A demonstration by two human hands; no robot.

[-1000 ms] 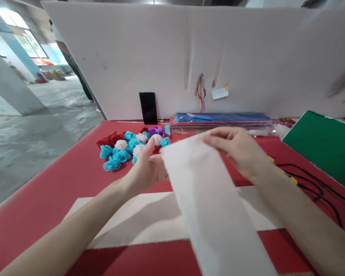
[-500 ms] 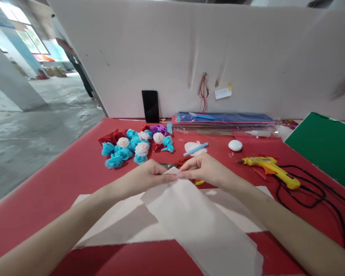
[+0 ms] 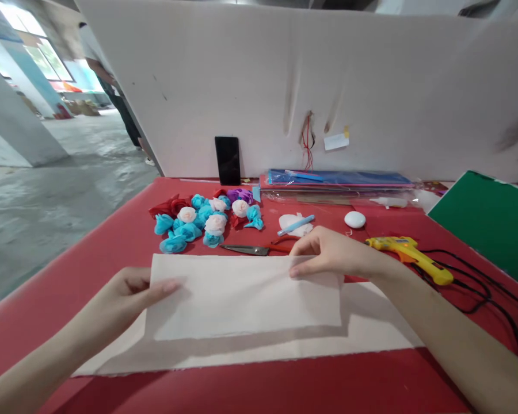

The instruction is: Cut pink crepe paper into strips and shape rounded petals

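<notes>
I hold a white tissue-paper strip point(image 3: 242, 296) stretched sideways just above the red table point(image 3: 112, 253). My left hand point(image 3: 129, 290) pinches its left end, thumb on top. My right hand point(image 3: 332, 259) grips its upper right edge between thumb and fingers. A larger white paper sheet point(image 3: 371, 328) lies flat on the table under the strip. Red-handled scissors point(image 3: 252, 249) lie just beyond the strip's far edge.
A heap of blue, white, red and purple paper flowers point(image 3: 202, 221) sits at the back left. A yellow glue gun point(image 3: 408, 257) with black cable point(image 3: 479, 287) lies right. Behind are a blue pen point(image 3: 296, 225), white round lump point(image 3: 354, 219), phone point(image 3: 227, 160), paper stack point(image 3: 336, 179), green board point(image 3: 492, 221) and white partition point(image 3: 285, 86).
The strip hung lengthwise toward me with both hands pinching its far end together. My hands have moved apart, left hand leftward, and the strip is now spread sideways.
</notes>
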